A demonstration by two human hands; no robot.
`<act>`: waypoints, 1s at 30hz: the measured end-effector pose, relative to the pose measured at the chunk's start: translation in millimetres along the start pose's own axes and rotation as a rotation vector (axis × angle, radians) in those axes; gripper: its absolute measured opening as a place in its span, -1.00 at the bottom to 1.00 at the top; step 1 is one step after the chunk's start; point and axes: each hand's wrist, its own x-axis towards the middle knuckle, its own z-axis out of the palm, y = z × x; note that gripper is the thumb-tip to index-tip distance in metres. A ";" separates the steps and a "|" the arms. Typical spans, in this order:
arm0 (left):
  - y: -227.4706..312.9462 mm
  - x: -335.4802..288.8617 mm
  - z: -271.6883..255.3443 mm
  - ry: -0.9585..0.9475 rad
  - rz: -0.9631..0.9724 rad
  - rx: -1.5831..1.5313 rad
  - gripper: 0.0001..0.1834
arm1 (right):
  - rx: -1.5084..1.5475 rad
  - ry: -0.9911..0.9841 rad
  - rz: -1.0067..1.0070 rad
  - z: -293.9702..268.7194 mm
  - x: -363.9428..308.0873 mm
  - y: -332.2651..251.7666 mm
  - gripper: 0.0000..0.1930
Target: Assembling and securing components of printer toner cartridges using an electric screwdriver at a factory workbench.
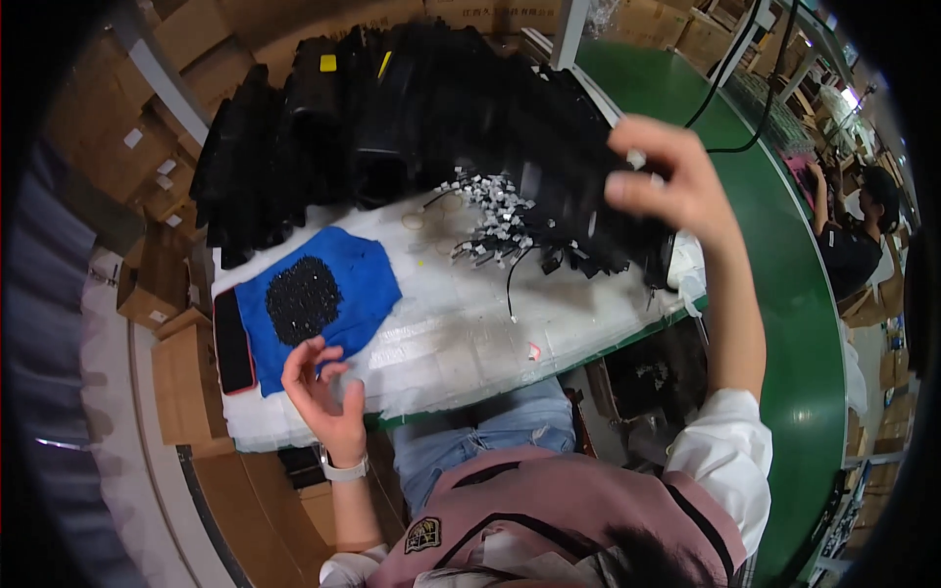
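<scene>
My left hand is at the near edge of a blue cloth, fingers curled, thumb apart, nothing visible between them. On the cloth lies a heap of tiny black parts. My right hand is raised at the right end of a pile of black plastic parts. It is smeared by motion, its thumb and forefinger curved apart, with a small white spot between them. Dark blurred plastic lies beside these fingers; whether they grip it, I cannot tell. White connectors on black leads are heaped in front of the pile.
A phone-like black slab with a red edge lies left of the cloth. White wrapping covers the table. Cardboard boxes stand at the left. A green surface runs along the right, and another person is beyond it.
</scene>
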 end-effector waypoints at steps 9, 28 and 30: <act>18.6 17.8 26.2 -0.363 0.180 0.321 -0.29 | -0.259 -0.503 -0.244 95.7 -68.2 26.6 -0.69; -9.1 81.2 10.8 -0.068 0.266 1.149 -0.85 | -0.909 0.489 0.229 22.7 -95.3 72.7 -0.87; -19.6 95.1 1.5 -0.118 0.157 1.195 -0.86 | -1.022 0.480 0.362 13.7 -103.2 88.8 -0.77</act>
